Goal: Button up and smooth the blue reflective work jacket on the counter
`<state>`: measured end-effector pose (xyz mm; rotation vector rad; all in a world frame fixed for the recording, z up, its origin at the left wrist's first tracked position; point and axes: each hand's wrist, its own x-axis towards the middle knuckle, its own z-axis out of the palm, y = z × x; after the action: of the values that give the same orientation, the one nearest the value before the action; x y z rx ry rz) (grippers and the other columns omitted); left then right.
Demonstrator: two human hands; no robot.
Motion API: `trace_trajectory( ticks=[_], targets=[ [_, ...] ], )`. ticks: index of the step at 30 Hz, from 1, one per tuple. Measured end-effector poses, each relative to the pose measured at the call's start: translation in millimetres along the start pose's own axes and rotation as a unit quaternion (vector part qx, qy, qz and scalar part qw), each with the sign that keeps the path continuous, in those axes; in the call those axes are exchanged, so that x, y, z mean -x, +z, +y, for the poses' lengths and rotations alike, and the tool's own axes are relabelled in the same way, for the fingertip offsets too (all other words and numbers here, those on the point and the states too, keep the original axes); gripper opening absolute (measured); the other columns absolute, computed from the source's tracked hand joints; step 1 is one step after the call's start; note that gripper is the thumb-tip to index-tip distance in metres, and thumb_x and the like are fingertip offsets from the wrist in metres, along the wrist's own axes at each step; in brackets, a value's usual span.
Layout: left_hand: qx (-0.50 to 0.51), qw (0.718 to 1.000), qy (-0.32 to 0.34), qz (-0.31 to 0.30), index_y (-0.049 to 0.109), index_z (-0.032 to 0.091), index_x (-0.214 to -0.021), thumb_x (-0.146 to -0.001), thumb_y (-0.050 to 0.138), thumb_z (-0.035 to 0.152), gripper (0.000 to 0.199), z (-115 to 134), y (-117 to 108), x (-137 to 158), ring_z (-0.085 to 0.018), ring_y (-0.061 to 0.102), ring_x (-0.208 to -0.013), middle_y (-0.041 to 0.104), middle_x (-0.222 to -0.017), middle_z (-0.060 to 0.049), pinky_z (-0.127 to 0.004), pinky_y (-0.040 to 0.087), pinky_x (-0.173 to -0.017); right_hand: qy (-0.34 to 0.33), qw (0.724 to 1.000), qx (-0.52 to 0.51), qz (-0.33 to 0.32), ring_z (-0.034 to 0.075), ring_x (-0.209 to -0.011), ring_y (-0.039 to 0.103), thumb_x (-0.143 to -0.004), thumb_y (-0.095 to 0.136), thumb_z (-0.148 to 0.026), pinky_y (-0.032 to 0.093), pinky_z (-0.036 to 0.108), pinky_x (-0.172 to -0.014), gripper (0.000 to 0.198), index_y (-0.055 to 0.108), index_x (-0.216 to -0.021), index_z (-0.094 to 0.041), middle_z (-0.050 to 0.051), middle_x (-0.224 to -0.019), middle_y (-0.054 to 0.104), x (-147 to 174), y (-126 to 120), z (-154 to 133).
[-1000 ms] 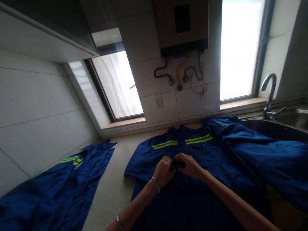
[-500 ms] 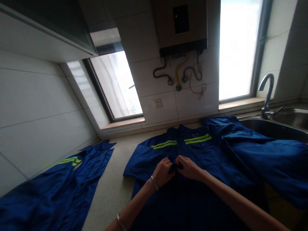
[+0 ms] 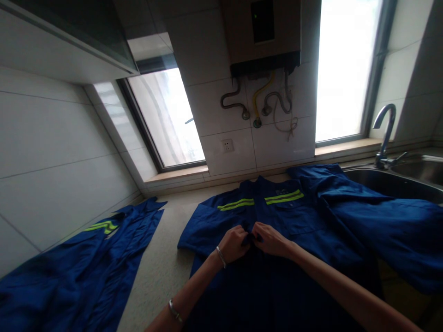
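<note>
A blue work jacket with yellow-green reflective stripes across the chest lies front up on the counter, its collar towards the wall. My left hand is closed on the front placket, just below the chest stripes. Close beside it, my right hand pinches the placket's other side. The fingertips nearly meet, and the bit of cloth between them is dark, so any button there cannot be made out. Two bracelets circle my left wrist and forearm.
Another blue garment with matching stripes lies at the left along the tiled wall. Pale countertop shows between the two. A sink with a faucet is at the right, beside the jacket's sleeve. A water heater hangs above.
Both hands stay at the same place on the placket, with only slight finger movement. The view has tilted a little downward.
</note>
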<state>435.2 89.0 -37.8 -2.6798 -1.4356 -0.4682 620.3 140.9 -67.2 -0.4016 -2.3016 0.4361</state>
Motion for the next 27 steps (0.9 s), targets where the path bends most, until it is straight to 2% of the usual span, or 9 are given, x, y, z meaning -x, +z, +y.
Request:
trace_trajectory(
  ticks=[9, 14, 17, 22, 27],
  targets=[
    [-0.049, 0.996, 0.062, -0.034, 0.061, 0.015, -0.074, -0.071, 0.056, 0.016, 0.006, -5, -3, 2, -0.018, 0.056, -0.074, 0.062, -0.072, -0.006, -0.027, 0.044, -0.069, -0.037, 0.999, 0.011, -0.02, 0.013, -0.072, 0.044, -0.069, 0.048, -0.003, 0.035, 0.023, -0.065, 0.02, 0.042, -0.077, -0.02, 0.0, -0.074, 0.045, 1, 2, -6],
    [-0.043, 0.996, 0.053, -0.063, 0.06, 0.015, -0.073, -0.071, 0.055, 0.017, 0.005, -7, -2, 2, -0.018, 0.058, -0.073, 0.063, -0.072, -0.006, -0.027, 0.045, -0.069, -0.045, 0.999, 0.019, -0.022, 0.013, -0.072, 0.044, -0.071, 0.047, -0.004, 0.035, 0.023, -0.065, 0.017, 0.044, -0.076, -0.019, 0.0, -0.074, 0.046, 0, 2, -10],
    [-0.034, 0.997, 0.045, -0.06, 0.06, 0.016, -0.074, -0.073, 0.055, 0.018, 0.005, -7, -3, 2, -0.018, 0.058, -0.074, 0.063, -0.073, -0.006, -0.027, 0.045, -0.07, -0.036, 0.999, 0.016, -0.022, 0.013, -0.073, 0.047, -0.072, 0.048, -0.005, 0.037, 0.023, -0.066, 0.016, 0.046, -0.077, -0.019, 0.0, -0.075, 0.048, 1, 1, -8],
    [-0.015, 0.999, 0.027, -0.023, 0.059, 0.016, -0.077, -0.074, 0.055, 0.016, 0.005, -7, -14, 0, -0.017, 0.058, -0.08, 0.063, -0.078, -0.005, -0.026, 0.046, -0.074, 0.043, 0.999, -0.023, 0.017, 0.012, -0.078, 0.055, -0.071, 0.057, -0.01, 0.043, 0.023, -0.071, 0.03, 0.049, -0.098, -0.02, 0.001, -0.091, 0.056, 1, 0, -1],
    [-0.038, 0.999, 0.021, -0.015, 0.058, 0.016, -0.081, -0.075, 0.057, 0.016, 0.006, -1, -23, -3, -0.018, 0.057, -0.083, 0.062, -0.082, -0.005, -0.028, 0.046, -0.077, 0.056, 0.996, -0.051, 0.037, 0.014, -0.087, 0.059, -0.072, 0.057, -0.01, 0.046, 0.024, -0.075, 0.044, 0.049, -0.114, -0.021, 0.003, -0.104, 0.06, -3, -2, -1]
  ],
)
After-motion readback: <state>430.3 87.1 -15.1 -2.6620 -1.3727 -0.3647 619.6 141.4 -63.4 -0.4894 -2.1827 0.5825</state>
